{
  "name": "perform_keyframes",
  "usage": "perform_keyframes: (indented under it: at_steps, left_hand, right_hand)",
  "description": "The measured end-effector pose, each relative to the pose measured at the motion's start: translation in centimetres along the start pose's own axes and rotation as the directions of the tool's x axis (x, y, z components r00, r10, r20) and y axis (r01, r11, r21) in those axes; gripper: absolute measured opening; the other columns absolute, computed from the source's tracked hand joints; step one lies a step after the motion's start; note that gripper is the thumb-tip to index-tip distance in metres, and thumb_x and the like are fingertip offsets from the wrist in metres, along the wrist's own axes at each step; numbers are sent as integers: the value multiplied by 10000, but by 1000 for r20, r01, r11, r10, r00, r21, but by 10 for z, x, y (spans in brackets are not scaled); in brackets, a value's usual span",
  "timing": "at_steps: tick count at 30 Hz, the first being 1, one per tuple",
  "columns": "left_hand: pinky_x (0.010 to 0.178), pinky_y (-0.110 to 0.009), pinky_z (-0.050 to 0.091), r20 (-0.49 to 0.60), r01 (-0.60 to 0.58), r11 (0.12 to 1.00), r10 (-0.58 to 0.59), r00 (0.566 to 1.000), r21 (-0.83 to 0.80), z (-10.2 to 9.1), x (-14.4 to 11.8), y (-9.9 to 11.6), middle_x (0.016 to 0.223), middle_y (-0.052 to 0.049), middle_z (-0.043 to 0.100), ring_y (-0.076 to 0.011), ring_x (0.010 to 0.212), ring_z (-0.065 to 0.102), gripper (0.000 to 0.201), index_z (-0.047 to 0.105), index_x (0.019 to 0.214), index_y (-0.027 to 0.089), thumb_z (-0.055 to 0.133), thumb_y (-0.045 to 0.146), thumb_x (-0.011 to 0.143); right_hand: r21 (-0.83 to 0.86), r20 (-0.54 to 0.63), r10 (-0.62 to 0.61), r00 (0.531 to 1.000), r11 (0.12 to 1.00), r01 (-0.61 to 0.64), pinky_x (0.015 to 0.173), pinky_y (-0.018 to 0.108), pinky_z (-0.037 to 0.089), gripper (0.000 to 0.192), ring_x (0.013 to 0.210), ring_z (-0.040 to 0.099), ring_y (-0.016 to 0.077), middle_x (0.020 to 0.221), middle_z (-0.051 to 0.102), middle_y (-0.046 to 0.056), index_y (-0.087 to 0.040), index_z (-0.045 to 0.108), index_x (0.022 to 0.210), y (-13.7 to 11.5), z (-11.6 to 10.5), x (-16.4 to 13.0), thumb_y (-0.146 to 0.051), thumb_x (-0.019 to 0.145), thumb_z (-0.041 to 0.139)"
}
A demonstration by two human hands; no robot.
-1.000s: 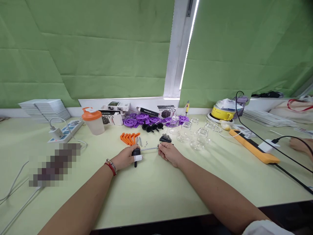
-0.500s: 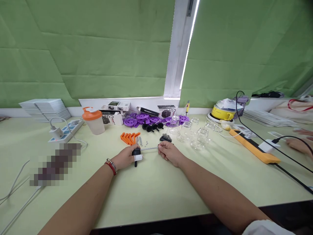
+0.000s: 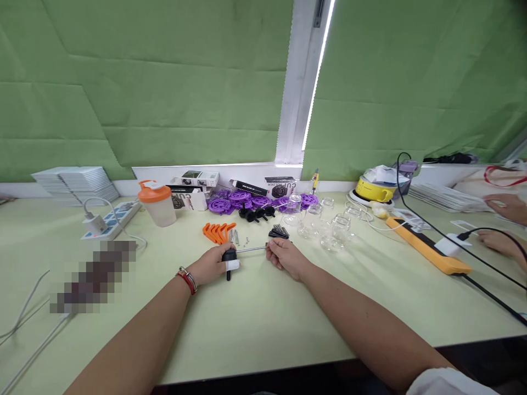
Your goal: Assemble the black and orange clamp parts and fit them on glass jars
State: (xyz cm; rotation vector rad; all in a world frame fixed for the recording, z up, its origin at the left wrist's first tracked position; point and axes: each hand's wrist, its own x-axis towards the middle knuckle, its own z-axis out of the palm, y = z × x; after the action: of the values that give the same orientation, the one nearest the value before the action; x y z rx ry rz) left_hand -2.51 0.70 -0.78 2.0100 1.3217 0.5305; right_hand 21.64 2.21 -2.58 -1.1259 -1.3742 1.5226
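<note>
My left hand (image 3: 212,264), with white tape on its thumb, is closed around a black plastic part (image 3: 229,254) that has a short black stem pointing toward me. From this part a thin metal rod (image 3: 251,250) runs right to my right hand (image 3: 286,258). There my thumb and fingers pinch the rod's far end; the fingers hide its tip. Just beyond lie orange angled pieces (image 3: 218,233), long screws (image 3: 234,236) and tiny metal bits (image 3: 247,240). A cluster of small black pieces with metal ends (image 3: 280,231) sits behind my right hand.
Behind are purple wheel-shaped parts (image 3: 220,206), black parts with stems (image 3: 252,214), boxes (image 3: 193,198) and an orange-lidded shaker (image 3: 158,204). Glass jars (image 3: 332,242) and an orange power strip (image 3: 428,247) stand right. Another person's hands (image 3: 500,241) show at the right edge.
My two hands keep the same grip on the black part and rod, almost unmoved. At the right edge, one of the other person's hands has risen.
</note>
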Motion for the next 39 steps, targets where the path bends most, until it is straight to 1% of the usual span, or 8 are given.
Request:
perform_keyframes:
  at_steps: [5,9,14,21,27,33,36,39]
  left_hand:
    - [649,-270,379,2,-4,1000,4,1000,-3,0,0,0,770,16,478,-162,705,437,387,520,977,206,576,498,728]
    - [651,-271,379,7,-1,1000,1,1000,0,0,1,0,775,15,478,-162,706,436,382,519,977,205,580,487,727]
    - [665,-275,384,6,-9,1000,9,1000,1,0,1,-2,791,12,489,-164,718,444,371,523,976,211,581,482,729]
    - [657,-277,387,7,9,1000,-10,1000,18,-1,0,-2,804,7,500,-169,721,454,406,517,997,215,565,519,733]
    - [656,-277,386,2,-3,1000,3,1000,19,0,0,-2,795,9,499,-168,715,451,401,518,990,216,546,529,742]
    - [649,-272,387,-8,-12,1000,12,1000,12,0,0,-1,786,8,508,-167,706,452,403,526,976,210,552,531,734]
    - [650,-272,387,-4,-10,1000,10,1000,10,0,0,-1,791,6,513,-167,708,454,406,527,983,210,550,530,734]
    - [663,-278,389,-5,-7,1000,7,1000,18,1,0,-2,802,2,518,-170,715,459,422,525,1001,209,548,534,733]
  right_hand:
    - [3,38,-28,999,1000,28,373,174,261,224,426,380,46,660,555,-22,-193,493,839,5,-3,2,-391,774,572]
    - [-6,31,-30,999,1000,30,380,175,260,217,426,382,47,634,550,-28,-190,473,791,2,-1,-1,-372,759,587]
    - [-34,27,1,1000,999,0,387,185,242,257,374,330,44,491,473,-56,-185,453,710,-7,3,-6,-412,799,534]
    - [-61,12,4,1000,998,-3,392,191,246,302,366,322,44,471,462,-55,-181,454,676,-8,4,-6,-443,812,516]
    - [-44,12,13,1000,999,-12,385,186,249,296,375,332,41,517,492,-43,-180,467,710,-6,2,-5,-452,822,499]
    - [-19,37,-14,999,1000,15,385,175,269,211,423,383,44,646,555,-28,-196,478,823,0,-1,-1,-380,778,571]
    - [-13,40,-23,999,1000,24,380,173,267,212,434,395,48,654,559,-25,-195,475,825,3,-1,0,-369,766,580]
    - [-23,33,-21,999,1000,21,379,177,258,220,406,368,42,611,544,-35,-189,467,784,0,0,-2,-386,778,564]
